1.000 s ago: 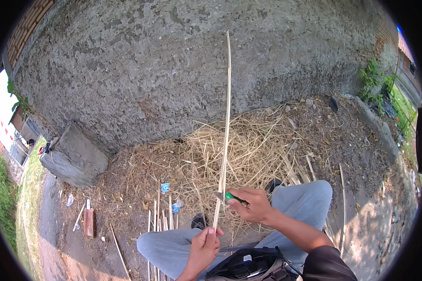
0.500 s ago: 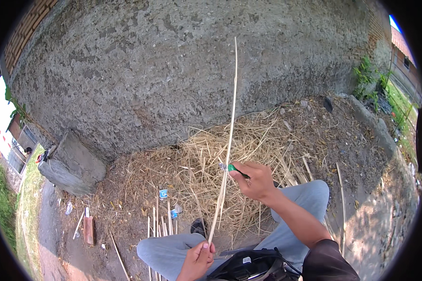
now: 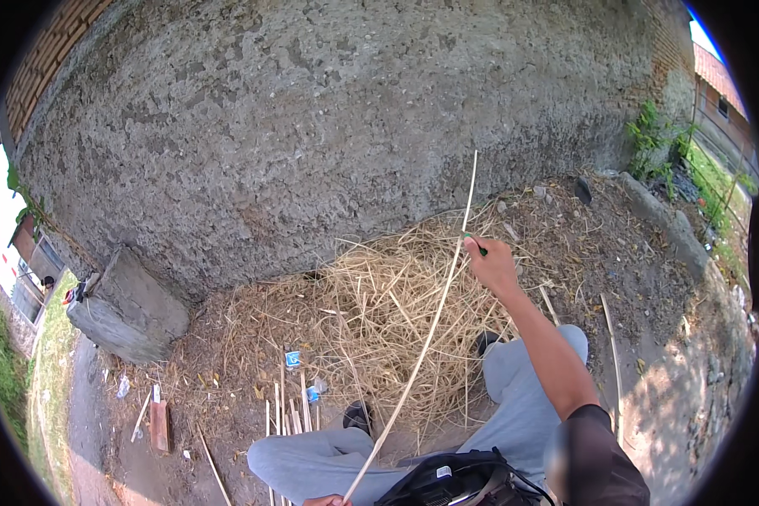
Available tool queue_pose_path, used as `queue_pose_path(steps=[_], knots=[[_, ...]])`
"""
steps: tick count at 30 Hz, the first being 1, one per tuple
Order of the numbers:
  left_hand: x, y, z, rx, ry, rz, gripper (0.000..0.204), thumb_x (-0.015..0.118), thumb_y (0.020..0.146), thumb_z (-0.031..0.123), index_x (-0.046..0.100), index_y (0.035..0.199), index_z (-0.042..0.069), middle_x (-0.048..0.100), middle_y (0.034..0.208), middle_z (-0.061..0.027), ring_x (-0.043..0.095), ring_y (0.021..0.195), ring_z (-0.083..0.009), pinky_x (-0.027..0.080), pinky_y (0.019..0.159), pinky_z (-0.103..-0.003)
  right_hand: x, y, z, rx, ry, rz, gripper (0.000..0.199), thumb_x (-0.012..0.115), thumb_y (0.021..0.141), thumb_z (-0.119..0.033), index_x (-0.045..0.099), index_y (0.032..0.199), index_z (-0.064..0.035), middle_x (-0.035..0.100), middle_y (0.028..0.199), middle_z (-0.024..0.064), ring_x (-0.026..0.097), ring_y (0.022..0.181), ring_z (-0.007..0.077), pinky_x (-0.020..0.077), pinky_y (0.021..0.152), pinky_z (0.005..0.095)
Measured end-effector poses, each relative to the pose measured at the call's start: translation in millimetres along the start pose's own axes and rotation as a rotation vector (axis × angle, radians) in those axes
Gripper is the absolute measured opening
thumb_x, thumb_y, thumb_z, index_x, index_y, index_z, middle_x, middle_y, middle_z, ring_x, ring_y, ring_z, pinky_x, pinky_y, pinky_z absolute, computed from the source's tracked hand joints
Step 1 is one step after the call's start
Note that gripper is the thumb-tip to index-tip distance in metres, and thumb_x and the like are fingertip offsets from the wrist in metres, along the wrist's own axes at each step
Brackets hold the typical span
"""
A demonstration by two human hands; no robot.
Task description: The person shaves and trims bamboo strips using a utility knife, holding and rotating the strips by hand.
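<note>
A long, thin pale strip, which looks like bamboo, slants from my lap up toward the wall and bows slightly. My left hand grips its near end, mostly cut off by the lower edge of the view. With the arm stretched forward, my right hand is closed around a small green-handled knife held against the strip's upper part. Its blade is hardly visible here. Below the strip, a heap of pale curled shavings covers the ground between my legs and the wall.
A rough grey wall rises ahead, with a concrete block at its left. Several cut strips lie by my left knee, near blue wrappers. A reddish-brown wooden piece is farther left. A black bag rests on my lap.
My right hand has moved forward and right along the strip with the knife. My left hand has drawn back toward my body, and the strip's far tip has come lower and farther right.
</note>
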State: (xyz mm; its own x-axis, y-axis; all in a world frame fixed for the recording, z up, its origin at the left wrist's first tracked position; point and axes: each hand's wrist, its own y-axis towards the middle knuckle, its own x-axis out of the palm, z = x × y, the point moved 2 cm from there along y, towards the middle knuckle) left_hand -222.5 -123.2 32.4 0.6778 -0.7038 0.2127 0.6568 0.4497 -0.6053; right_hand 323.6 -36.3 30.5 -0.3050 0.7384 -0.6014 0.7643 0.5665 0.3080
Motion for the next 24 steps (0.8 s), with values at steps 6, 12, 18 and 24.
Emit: queue_pose_path(steps=[6, 12, 18, 24], knots=[[-59.7, -19.7, -40.9, -0.149, 0.018, 0.183, 0.027, 0.050, 0.103, 0.038, 0.058, 0.091, 0.015, 0.036, 0.059, 0.0084, 0.030, 0.048, -0.0032, 0.026, 0.045, -0.020, -10.8, 49.9, 77.2, 0.208, 0.276, 0.023, 0.050, 0.055, 0.096, -0.049, 0.069, 0.112, -0.0040, 0.066, 0.071, 0.0112, 0.050, 0.050, 0.0151, 0.0413, 0.051, 0.0332], [-54.1, -7.2, -28.6, 0.283, 0.616, 0.411, 0.029, 0.048, 0.104, 0.029, 0.062, 0.092, 0.007, 0.042, 0.060, 0.0052, 0.039, 0.056, -0.0059, 0.032, 0.049, -0.025, -7.4, -11.7, 1.4, 0.565, 0.914, -0.363, 0.059, 0.055, 0.096, -0.053, 0.058, 0.118, 0.0017, 0.068, 0.099, 0.0125, 0.030, 0.046, 0.0040, 0.0299, 0.043, 0.0221], [-41.5, -1.9, 39.5, 0.412, 0.776, 0.403, 0.026, 0.051, 0.102, 0.025, 0.063, 0.101, 0.001, 0.045, 0.062, 0.0041, 0.040, 0.059, -0.0056, 0.034, 0.052, -0.025, 21.4, -19.2, 7.3, 0.497, 0.928, -0.442, 0.050, 0.059, 0.097, -0.045, 0.056, 0.114, 0.0023, 0.068, 0.111, 0.0173, 0.030, 0.047, 0.0031, 0.0302, 0.043, 0.0212], [-97.1, 32.8, 83.3, 0.389, 0.993, 0.506, 0.020, 0.054, 0.100, 0.015, 0.065, 0.093, 0.000, 0.052, 0.056, -0.0027, 0.048, 0.049, -0.0084, 0.038, 0.048, -0.027, 2.4, 15.2, 3.3, 0.420, 1.228, 0.003, 0.033, 0.055, 0.102, -0.033, 0.062, 0.107, -0.0016, 0.071, 0.096, 0.0092, 0.033, 0.046, 0.0039, 0.0314, 0.042, 0.0216]])
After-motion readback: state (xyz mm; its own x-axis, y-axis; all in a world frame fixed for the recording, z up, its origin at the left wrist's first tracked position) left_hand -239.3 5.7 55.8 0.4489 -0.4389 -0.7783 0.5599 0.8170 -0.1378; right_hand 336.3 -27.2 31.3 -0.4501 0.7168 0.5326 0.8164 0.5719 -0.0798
